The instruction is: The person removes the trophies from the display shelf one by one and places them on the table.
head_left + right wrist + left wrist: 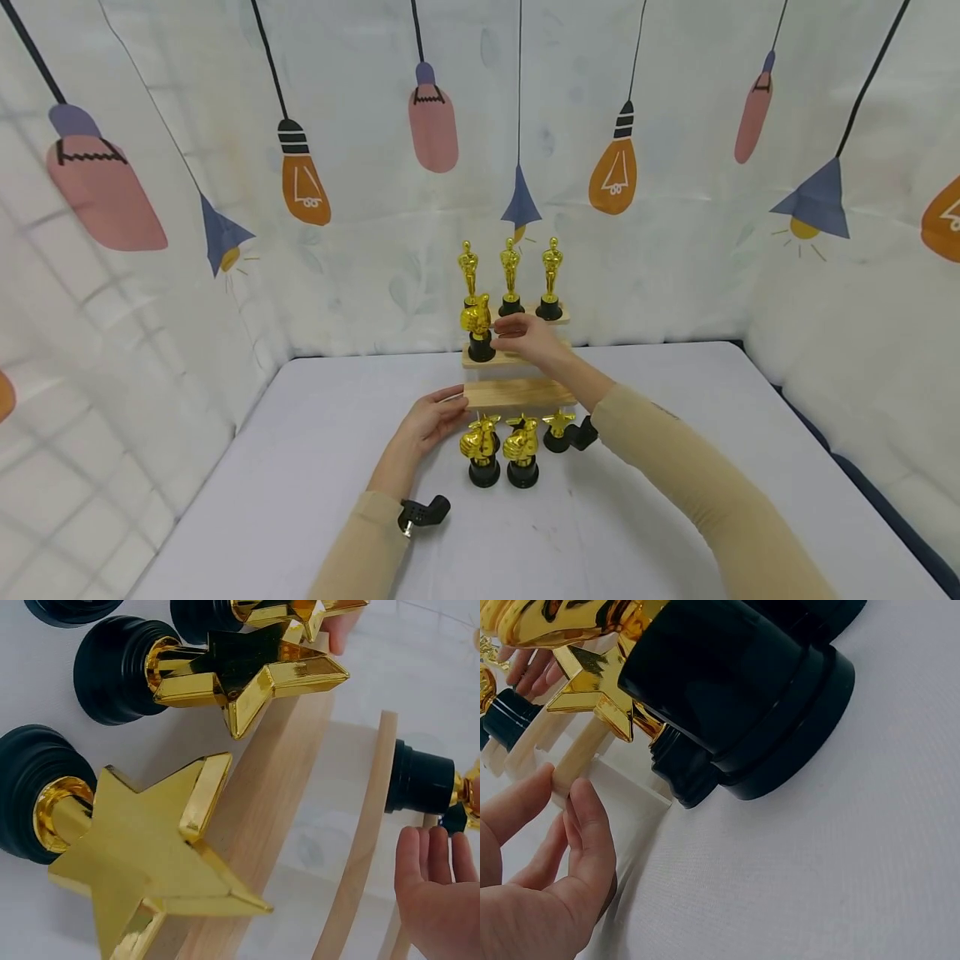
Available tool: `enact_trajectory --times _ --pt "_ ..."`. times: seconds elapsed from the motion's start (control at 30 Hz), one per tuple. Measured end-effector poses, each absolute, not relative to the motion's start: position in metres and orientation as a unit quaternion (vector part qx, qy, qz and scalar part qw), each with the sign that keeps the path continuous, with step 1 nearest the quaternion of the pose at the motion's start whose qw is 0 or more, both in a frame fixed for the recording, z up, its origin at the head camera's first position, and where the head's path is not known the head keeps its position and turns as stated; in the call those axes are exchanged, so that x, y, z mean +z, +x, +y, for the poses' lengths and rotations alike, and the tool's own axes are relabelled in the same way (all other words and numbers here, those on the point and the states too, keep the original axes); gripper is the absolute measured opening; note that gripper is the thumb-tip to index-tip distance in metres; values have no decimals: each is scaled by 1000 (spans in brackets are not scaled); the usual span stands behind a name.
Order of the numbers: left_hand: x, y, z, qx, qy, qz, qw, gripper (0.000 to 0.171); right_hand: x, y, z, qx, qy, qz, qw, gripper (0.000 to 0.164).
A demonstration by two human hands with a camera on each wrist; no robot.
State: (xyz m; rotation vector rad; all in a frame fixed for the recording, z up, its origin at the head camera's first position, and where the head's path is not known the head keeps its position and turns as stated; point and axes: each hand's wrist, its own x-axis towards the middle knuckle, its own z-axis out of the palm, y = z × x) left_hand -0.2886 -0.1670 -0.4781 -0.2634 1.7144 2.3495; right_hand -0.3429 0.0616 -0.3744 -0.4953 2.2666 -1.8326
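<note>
My left hand [431, 421] pinches the left end of the lowest wooden board [517, 392] of a tiered stand; the left wrist view shows thumb and fingers [592, 817] at that end. My right hand [531, 340] is beside a gold thumbs-up trophy [480, 329] standing upright on the middle board [510, 359]. In the right wrist view its fingers [411, 855] are loosely extended, fingertips close to the black base [421, 780]. On the top board stand three gold figurine trophies, one of them [511, 275] in the middle.
On the white table [360, 417], in front of the stand, are two thumbs-up trophies, the right one [522, 454] near a star trophy [558, 429]. More star trophies stand behind them. A patterned cloth [375, 250] hangs behind the table.
</note>
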Motion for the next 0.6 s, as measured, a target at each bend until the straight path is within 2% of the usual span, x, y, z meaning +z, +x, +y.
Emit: enact_trajectory --times 0.4,0.6 --pt "-478 -289 -168 804 -91 576 117 48 -375 -349 45 -607 -154 772 106 53" --pt "-479 -288 -168 805 -89 575 113 47 -378 -350 41 -602 -152 776 109 51"
